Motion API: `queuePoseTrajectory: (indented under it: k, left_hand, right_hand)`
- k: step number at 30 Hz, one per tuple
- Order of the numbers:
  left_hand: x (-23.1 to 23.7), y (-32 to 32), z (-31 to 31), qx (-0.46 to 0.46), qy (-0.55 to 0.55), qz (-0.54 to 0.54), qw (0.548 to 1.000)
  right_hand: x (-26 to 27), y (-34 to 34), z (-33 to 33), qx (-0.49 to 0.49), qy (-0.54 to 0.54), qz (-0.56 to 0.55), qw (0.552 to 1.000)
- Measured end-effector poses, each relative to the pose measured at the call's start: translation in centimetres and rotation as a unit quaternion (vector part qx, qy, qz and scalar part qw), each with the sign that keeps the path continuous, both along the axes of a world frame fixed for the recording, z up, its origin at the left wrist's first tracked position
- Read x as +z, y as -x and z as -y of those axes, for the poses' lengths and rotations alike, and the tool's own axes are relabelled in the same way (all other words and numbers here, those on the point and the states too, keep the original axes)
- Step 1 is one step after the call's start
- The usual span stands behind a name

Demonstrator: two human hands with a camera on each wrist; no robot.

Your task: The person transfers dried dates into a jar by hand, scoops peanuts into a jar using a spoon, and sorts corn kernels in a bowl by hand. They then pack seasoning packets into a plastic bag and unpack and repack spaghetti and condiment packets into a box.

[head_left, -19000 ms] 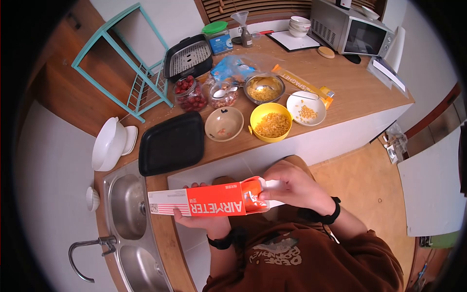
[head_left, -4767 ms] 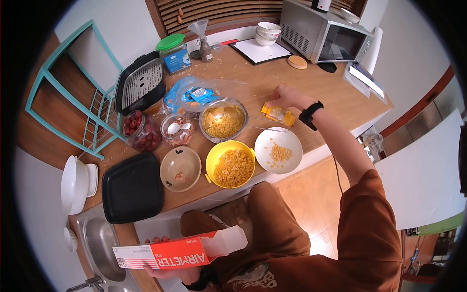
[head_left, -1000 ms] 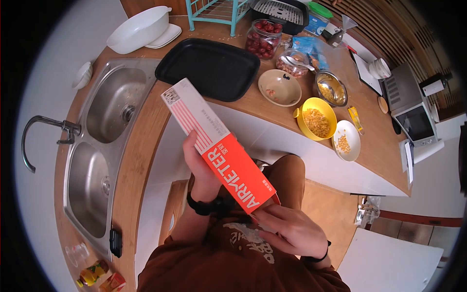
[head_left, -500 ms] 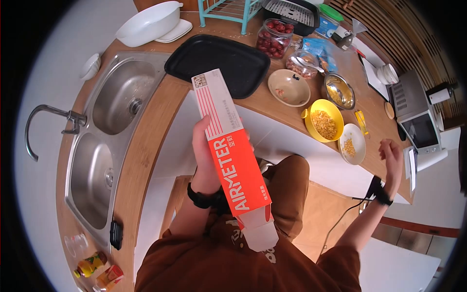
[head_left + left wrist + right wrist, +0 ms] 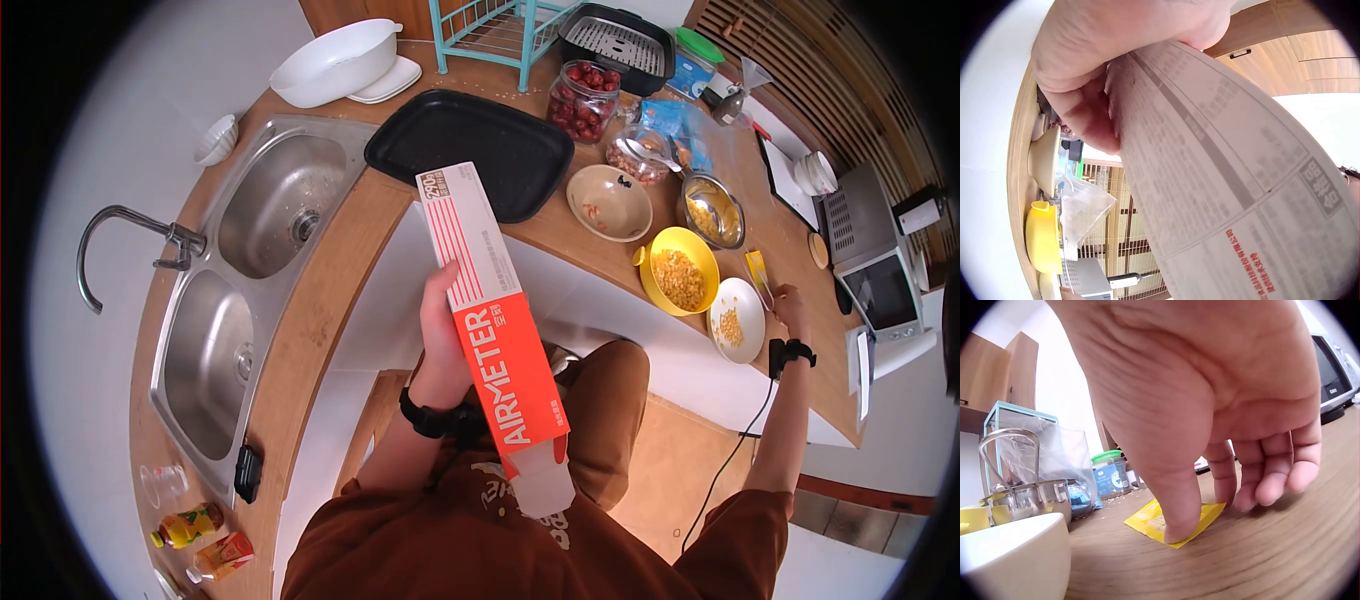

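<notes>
My left hand (image 5: pixel 441 335) grips a long red and white cardboard box (image 5: pixel 505 350) marked AIRMETER, held tilted over my lap. Its lower end is open, with a pale flap (image 5: pixel 545 490) hanging out. In the left wrist view my fingers wrap the edge of the box's printed white side (image 5: pixel 1210 162). My right hand (image 5: pixel 792 312) reaches to the counter at a small yellow packet (image 5: pixel 756 266). Close up, the right thumb presses on the packet (image 5: pixel 1150 519) and the forefinger meets its far edge; the other fingers curl down near the wood. A white plate of corn kernels (image 5: pixel 737 335) is beside it.
A yellow bowl of corn (image 5: pixel 653 285), a steel pan (image 5: pixel 735 232), a beige bowl (image 5: pixel 610 222) and a black tray (image 5: pixel 440 130) line the counter. A jar of red fruit (image 5: pixel 583 105) stands behind. The double sink (image 5: pixel 255 235) is left, the microwave (image 5: pixel 880 295) right.
My right hand has left the box's open end, swung out to the right and come down on the yellow packet. The box has turned more upright in my left hand.
</notes>
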State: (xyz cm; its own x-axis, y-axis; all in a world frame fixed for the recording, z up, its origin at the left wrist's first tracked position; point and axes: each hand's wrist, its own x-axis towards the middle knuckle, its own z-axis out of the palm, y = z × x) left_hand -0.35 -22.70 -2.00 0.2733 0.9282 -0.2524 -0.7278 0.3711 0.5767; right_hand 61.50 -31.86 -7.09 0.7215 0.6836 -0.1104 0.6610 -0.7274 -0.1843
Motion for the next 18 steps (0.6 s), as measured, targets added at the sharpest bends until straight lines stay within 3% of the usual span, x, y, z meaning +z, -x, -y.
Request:
queuePoseTrajectory:
  k: [3, 5, 6, 8, 9, 10, 13, 15, 18]
  left_hand:
    - [-0.8, 0.6, 0.0, -0.082, -0.032, -0.015, 0.996]
    - [-0.6, 0.5, 0.2, -0.103, -0.032, -0.007, 0.994]
    - [-0.9, 0.5, 0.1, -0.103, -0.032, -0.006, 0.994]
    - [-1.9, 0.3, 0.0, -0.096, -0.023, 0.006, 0.995]
    - [-2.1, 0.3, 0.0, -0.096, -0.023, 0.007, 0.995]
    - [-2.2, 0.3, -0.1, -0.094, -0.021, 0.01, 0.995]
    - [-2.2, 0.4, -0.2, -0.081, -0.016, 0.018, 0.996]
    - [-2.1, 0.3, -0.3, -0.07, -0.011, 0.021, 0.997]
    - [-2.1, 0.1, -0.4, -0.055, -0.012, 0.027, 0.998]
  right_hand:
    - [-1.2, -1.7, 0.3, 0.041, -0.007, 0.066, 0.997]
    - [-0.4, -1.5, 0.2, 0.045, -0.012, -0.038, 0.998]
    - [-0.4, -1.8, 0.4, 0.045, -0.012, -0.037, 0.998]
    - [-0.8, -3.0, 1.1, 0.035, -0.096, -0.131, 0.986]
    - [-0.2, -2.6, 1.6, 0.036, -0.095, -0.13, 0.986]
    - [1.1, -1.8, 2.4, 0.005, -0.18, -0.128, 0.975]
    - [6.0, 2.9, 5.5, -0.031, -0.405, -0.127, 0.905]
    - [10.7, 10.2, 8.4, 0.012, -0.463, -0.145, 0.874]
    - [12.3, 21.6, 10.9, 0.016, -0.576, -0.257, 0.776]
